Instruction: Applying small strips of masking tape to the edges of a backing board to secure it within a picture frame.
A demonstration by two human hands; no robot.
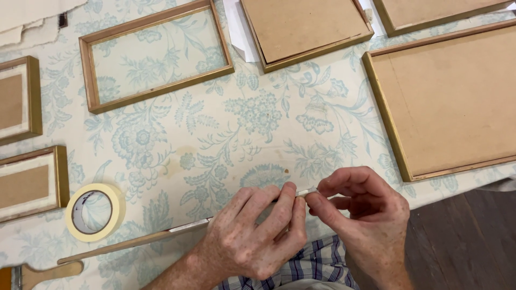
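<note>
Six frames lie on the cloth. One is open, showing the cloth through it (156, 56). Three lie with brown backing boards up: a large one at right (449, 99), one at top centre (303, 29), and one cut off at the top right corner (435, 13). Two smaller frames sit at the left edge (19, 99) (29, 182). There is one tape roll (94, 212). Two wooden handles lie near the bottom left (123, 244) (45, 274). Two hands (252, 236) (363, 215) are in view.
</note>
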